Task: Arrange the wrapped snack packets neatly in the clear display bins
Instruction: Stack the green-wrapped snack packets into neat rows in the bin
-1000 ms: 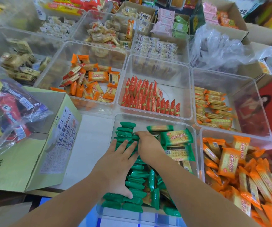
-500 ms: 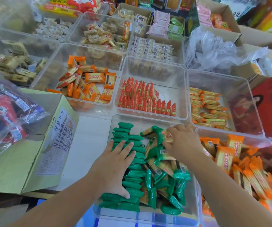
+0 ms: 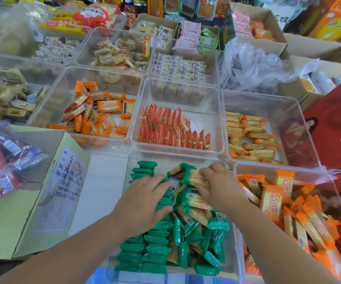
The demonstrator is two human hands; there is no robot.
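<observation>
Packets (image 3: 157, 251) sit in the near centre bin (image 3: 186, 158): a tidy on-edge row (image 3: 143, 171) runs along its left side, and a loose heap (image 3: 194, 214) fills the right and leans onto the row. Your left hand (image 3: 145, 199) lies flat with fingers straight, pressing on the row. Your right hand (image 3: 218, 183) curls round one packet (image 3: 196, 178) at the heap's far end. They're likely light, with slick, crinkly film and probably a brittle cracker inside. Take each across the middle by its long edges, not by the crimped ends, and don't squeeze. Several at once will probably slide apart unless you pinch them flat together. Around you: orange packets (image 3: 272, 199) are piled in the bin just beside on the right, red packets (image 3: 173, 130) stand in the bin beyond, and a cardboard box (image 3: 48, 201) sits on the left across a strip of table (image 3: 104, 181). A crumpled plastic bag (image 3: 257, 64) lies well back. In the way: the heap covers the floor where the next row should go, and the bin walls hem your wrists. The row may topple if your left hand lifts.
</observation>
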